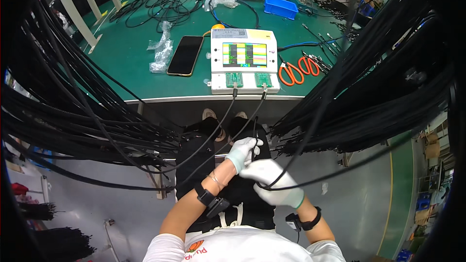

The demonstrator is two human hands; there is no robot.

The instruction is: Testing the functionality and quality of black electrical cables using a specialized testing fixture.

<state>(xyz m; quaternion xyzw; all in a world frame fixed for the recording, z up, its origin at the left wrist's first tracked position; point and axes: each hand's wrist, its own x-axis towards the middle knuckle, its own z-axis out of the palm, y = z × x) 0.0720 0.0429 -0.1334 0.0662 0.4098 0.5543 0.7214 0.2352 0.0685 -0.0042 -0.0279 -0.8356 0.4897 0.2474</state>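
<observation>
Both my hands wear white gloves and are close together over my lap. My left hand (pixel 244 153) is closed round a black cable (pixel 255 128), whose upper part stands up above the fingers. My right hand (pixel 273 182), a little blurred, is curled on a black cable (pixel 325 180) that loops beside its fingers and runs off to the right. Beyond them, at the table's near edge, sits a white cable tester (pixel 245 75) with a lit colour screen. Two black cable plugs (pixel 235 92) are in the green sockets on its front.
Thick bundles of black cables hang at left (pixel 92 121) and right (pixel 388 82). On the green table (pixel 121 53) lie a phone (pixel 186 56), clear plastic wrap (pixel 162 51), orange-handled scissors (pixel 291 73), a blue tray (pixel 281 8) and a heap of cables (pixel 170 0).
</observation>
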